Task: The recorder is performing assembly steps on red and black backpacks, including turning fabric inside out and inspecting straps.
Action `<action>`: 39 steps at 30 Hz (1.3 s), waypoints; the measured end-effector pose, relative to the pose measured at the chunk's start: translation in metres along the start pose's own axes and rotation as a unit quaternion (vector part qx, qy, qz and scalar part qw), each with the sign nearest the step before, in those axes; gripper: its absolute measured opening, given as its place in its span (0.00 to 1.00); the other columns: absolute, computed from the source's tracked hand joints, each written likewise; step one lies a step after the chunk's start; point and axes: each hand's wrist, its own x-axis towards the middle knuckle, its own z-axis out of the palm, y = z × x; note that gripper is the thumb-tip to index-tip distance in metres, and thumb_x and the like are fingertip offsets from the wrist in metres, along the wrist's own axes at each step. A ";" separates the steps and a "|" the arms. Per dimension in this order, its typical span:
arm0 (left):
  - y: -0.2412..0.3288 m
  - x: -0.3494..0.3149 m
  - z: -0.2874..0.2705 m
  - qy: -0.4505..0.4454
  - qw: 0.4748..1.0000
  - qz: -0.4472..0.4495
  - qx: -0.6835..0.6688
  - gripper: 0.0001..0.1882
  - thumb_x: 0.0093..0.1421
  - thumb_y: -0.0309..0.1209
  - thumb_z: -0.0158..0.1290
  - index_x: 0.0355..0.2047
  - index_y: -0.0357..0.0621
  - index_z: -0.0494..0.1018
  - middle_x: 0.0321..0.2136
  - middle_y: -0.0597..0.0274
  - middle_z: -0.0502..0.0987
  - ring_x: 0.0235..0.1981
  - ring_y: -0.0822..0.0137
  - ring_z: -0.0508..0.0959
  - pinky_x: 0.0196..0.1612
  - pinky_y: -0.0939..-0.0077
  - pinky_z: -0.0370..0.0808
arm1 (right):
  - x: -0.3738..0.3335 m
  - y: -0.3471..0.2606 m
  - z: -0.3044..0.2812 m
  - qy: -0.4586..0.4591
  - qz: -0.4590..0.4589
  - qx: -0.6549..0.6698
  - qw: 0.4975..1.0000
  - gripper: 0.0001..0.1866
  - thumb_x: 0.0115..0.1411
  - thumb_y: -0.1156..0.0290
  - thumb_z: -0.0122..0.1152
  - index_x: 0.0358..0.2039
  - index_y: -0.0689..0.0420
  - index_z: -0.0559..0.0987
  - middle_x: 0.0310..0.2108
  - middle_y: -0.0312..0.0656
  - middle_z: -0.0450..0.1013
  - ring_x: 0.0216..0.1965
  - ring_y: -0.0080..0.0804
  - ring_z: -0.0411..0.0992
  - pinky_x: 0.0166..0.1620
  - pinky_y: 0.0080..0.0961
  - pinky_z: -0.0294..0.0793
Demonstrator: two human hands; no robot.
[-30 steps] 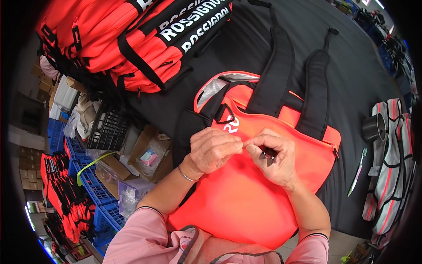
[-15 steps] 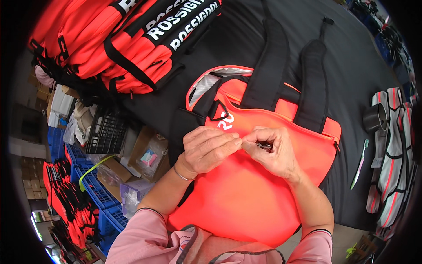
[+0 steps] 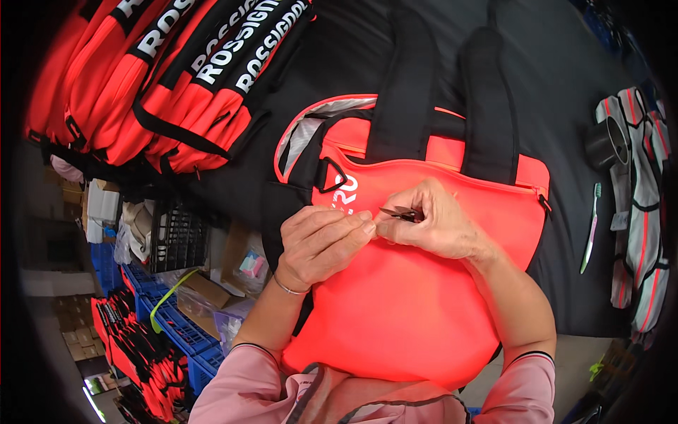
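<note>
A bright red-orange bag [image 3: 395,311] lies before me on a black-covered table. Two padded black shoulder straps [image 3: 489,106] run away from it, and its far left opening shows a silvery lining [image 3: 300,145]. Over the bag's upper middle, my left hand [image 3: 318,244] is closed in a pinch, its fingertips touching those of my right. Whatever it pinches is too small to make out. Tucked in my closed right hand [image 3: 441,225] are small dark thread snips [image 3: 401,212], their blades pointing left. A black ring [image 3: 329,177] on the bag sits just beyond my left fingers.
Red and black bags [image 3: 169,78] are piled at the far left. Along the right lie a toothbrush [image 3: 592,226], a dark grey cylinder [image 3: 606,143] and grey straps with red stripes [image 3: 644,212]. Blue crates [image 3: 185,331], a black crate [image 3: 176,237] and cartons stand lower left.
My right hand has turned so the snips' blades now show. Both hands still meet at the fingertips. The whole view has shifted, with the bag pile now farther left.
</note>
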 end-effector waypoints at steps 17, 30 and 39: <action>0.002 0.001 0.001 -0.019 1.000 0.012 -0.004 0.16 0.48 0.22 0.66 0.39 0.44 0.79 0.36 0.64 0.82 0.29 0.69 0.80 0.30 0.77 0.75 | 0.003 0.005 -0.003 -0.001 0.072 -0.006 0.997 0.08 0.53 0.74 0.60 0.21 0.64 0.79 0.17 0.30 0.68 0.22 0.13 0.62 0.26 0.19 0.60; 0.000 -0.002 0.002 -0.011 0.999 -0.012 -0.037 0.19 0.48 0.21 0.66 0.42 0.44 0.79 0.37 0.61 0.82 0.28 0.67 0.81 0.30 0.77 0.76 | 0.002 -0.001 -0.009 -0.032 0.043 0.054 0.997 0.08 0.56 0.71 0.64 0.27 0.63 0.83 0.19 0.29 0.71 0.23 0.13 0.64 0.28 0.18 0.63; 0.000 0.005 -0.014 0.158 0.901 -0.350 -0.200 0.16 0.66 0.19 0.36 0.46 0.28 0.73 0.43 0.47 0.80 0.38 0.65 0.81 0.44 0.77 0.75 | 0.004 0.007 -0.009 0.157 -0.107 -0.010 0.982 0.05 0.56 0.76 0.65 0.26 0.64 0.81 0.21 0.32 0.71 0.24 0.14 0.64 0.28 0.18 0.63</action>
